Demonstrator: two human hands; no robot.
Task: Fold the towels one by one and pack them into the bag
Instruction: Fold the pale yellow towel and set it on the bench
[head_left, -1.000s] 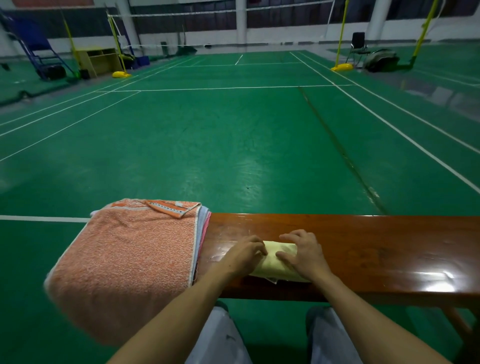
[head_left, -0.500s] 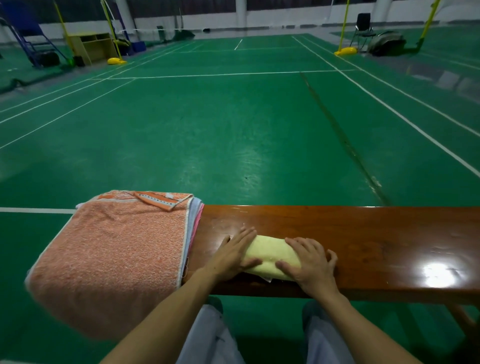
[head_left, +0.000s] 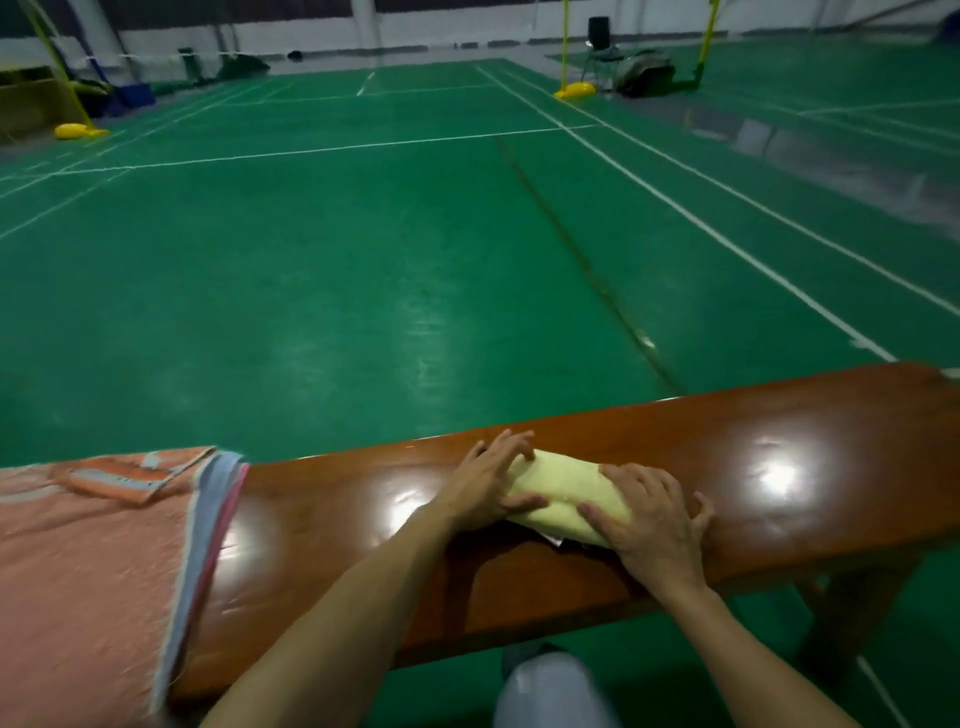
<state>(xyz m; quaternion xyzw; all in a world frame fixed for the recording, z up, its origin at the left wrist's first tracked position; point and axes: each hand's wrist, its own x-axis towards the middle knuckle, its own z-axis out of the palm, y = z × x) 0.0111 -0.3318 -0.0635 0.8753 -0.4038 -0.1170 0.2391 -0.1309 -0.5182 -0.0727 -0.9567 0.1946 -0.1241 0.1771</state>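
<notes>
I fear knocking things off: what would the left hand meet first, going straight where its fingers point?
The left hand touches the yellow towel; past it only bare bench shows to the far edge, so the way looks free, though depth is unclear.

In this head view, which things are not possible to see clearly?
All in the head view:
Yellow towel: both ends lie under the left hand and right hand; fold count unclear.
Towel stack: blurred, cut by left and bottom edges; number of towels unclear.
Bench: right end cut by the frame edge.
Dark bundle across the court: too small to tell if it is a bag.
</notes>
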